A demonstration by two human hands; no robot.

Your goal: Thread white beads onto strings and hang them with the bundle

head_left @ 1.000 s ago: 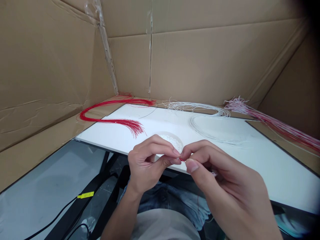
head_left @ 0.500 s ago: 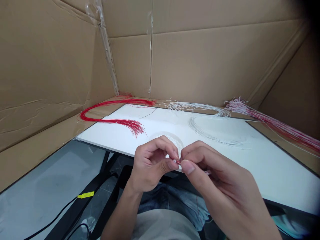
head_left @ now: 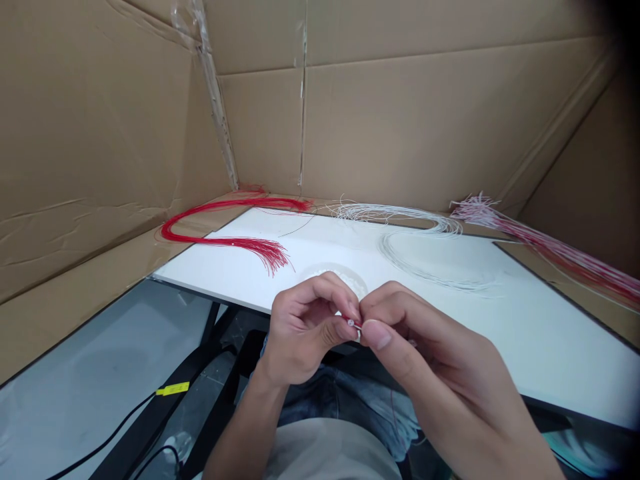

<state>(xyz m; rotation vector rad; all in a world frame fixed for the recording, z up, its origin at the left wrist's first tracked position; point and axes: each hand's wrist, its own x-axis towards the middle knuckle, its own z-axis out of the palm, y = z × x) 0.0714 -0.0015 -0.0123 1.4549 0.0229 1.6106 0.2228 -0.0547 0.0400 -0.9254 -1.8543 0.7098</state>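
My left hand [head_left: 306,333] pinches a small white piece [head_left: 351,323] with a thin red wire beside it, between thumb and forefinger. Against it, the thumb and forefinger of my right hand [head_left: 435,347] are closed on the wire, tips almost meeting those of the left. Both hands are held above the table's front edge, over my lap. The white piece is too small to identify, and my fingers cover most of the wire. Just behind the hands lies a round whitish dish [head_left: 361,277], partly hidden by them.
A curved bundle of red wires [head_left: 240,243] lies at the left of the white table [head_left: 500,333]. White wires [head_left: 400,212] lie at the back, with more loose white strands [head_left: 400,264] before them. A red-and-white bundle [head_left: 560,252] runs along the right. Cardboard walls [head_left: 400,120] surround the table.
The small white piece has turned slightly between my fingertips and shifted a little right. Both hands keep nearly the same pose and place.
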